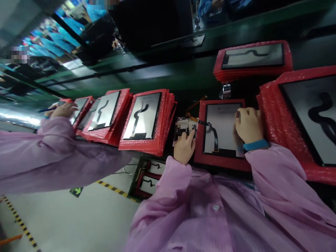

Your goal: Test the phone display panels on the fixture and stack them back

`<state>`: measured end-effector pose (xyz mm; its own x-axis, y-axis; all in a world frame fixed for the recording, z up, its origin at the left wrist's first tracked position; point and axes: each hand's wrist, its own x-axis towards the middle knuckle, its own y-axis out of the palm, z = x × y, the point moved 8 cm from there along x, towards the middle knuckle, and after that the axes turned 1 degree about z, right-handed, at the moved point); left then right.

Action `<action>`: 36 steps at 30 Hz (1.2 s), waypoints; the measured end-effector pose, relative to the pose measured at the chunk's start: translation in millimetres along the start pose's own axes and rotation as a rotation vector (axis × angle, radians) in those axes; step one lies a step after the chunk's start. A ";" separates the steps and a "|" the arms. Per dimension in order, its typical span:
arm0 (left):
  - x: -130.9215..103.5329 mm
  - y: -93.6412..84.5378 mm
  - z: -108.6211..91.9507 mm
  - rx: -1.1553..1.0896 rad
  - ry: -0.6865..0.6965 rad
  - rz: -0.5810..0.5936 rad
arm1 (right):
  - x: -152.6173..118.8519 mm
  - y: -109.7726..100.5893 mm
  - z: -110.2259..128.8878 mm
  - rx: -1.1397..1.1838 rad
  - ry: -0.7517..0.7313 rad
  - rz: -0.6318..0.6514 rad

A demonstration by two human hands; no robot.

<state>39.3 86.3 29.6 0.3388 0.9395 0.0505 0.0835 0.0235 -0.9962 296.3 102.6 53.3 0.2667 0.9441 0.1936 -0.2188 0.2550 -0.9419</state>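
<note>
A display panel, grey-backed with a black flex cable, lies on a red bubble-wrap sheet in front of me. The cable's upper end reaches left toward a small circuit board, where an orange flex strip also shows. My left hand rests over the board's lower part, its fingers stretched out and touching it. At the panel's right edge, my right hand, with a blue wristband, has its fingers bent around the edge; the fingertips are partly hidden.
Stacks of panels on red bubble wrap stand left, right and behind. A metal knob sits behind my panel. A co-worker's hand is at far left. Below the bench edge, a crate holds more panels.
</note>
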 end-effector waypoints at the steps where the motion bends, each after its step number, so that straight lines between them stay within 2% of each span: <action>1: 0.3 0.6 -1.5 0.030 0.005 0.009 | -1.5 -0.3 -2.2 0.002 0.010 -0.006; 9: -1.1 9.9 1.2 0.144 0.023 0.011 | -5.5 0.5 0.6 0.005 0.049 0.083; 15: -2.4 9.1 0.1 0.173 0.033 -0.019 | -9.9 -2.6 5.3 -0.035 0.055 0.137; 23: -0.6 5.8 -0.5 0.187 0.035 0.027 | -12.1 -6.7 6.4 -0.026 0.074 0.170; 29: 0.6 4.6 -1.9 0.205 0.012 0.056 | -10.9 -5.5 6.1 -0.022 0.067 0.147; 33: -1.9 0.7 -1.9 0.090 0.004 -0.018 | -20.6 -6.8 3.0 0.011 0.043 0.110; 36: -10.5 -8.2 -11.6 -0.148 0.067 -0.159 | -48.5 -10.2 6.2 0.082 -0.019 0.072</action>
<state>45.9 72.3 38.1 0.3715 0.9030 0.2159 0.2758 0.1148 -0.9543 279.7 55.5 55.2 0.2296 0.9643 0.1321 -0.3126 0.2016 -0.9282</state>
